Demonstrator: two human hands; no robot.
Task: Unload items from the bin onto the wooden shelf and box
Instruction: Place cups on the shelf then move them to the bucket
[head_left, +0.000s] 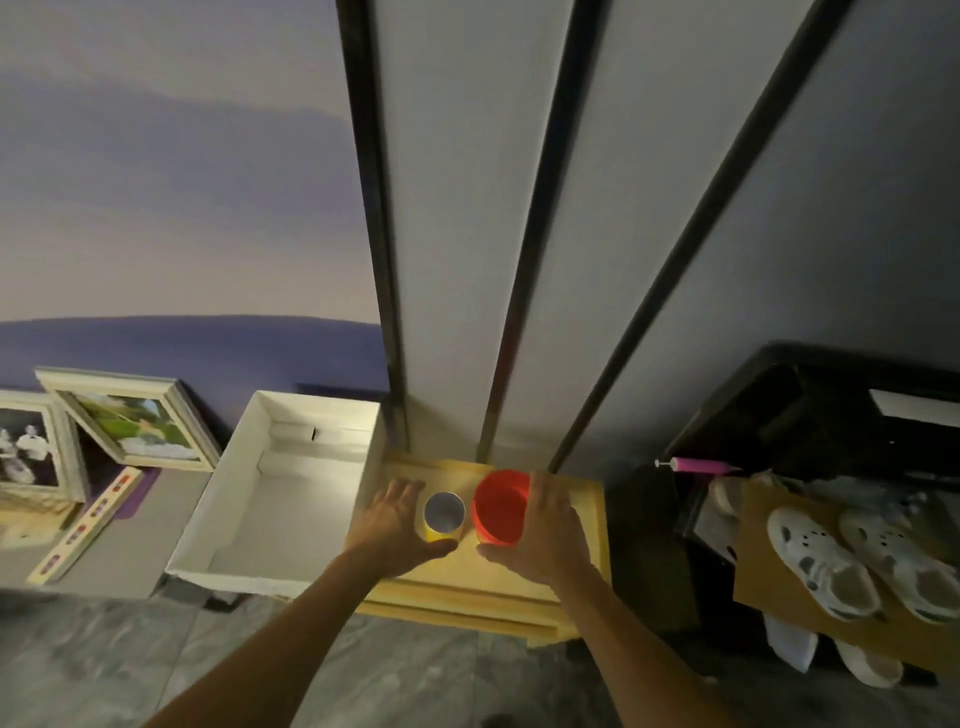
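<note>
Presently left hand clasps yellow can, right hand clasps red cup on wooden shelf — jerky release could topple either.

There is only one view, from a wide-angle camera on the person's head. It faces forward and steeply down, toward a wall. The shelf lies near, low in the middle, where the left hand and the right hand hold a can and a cup. The forearms enter from the bottom edge. The box is at left, the bin at right.
</note>
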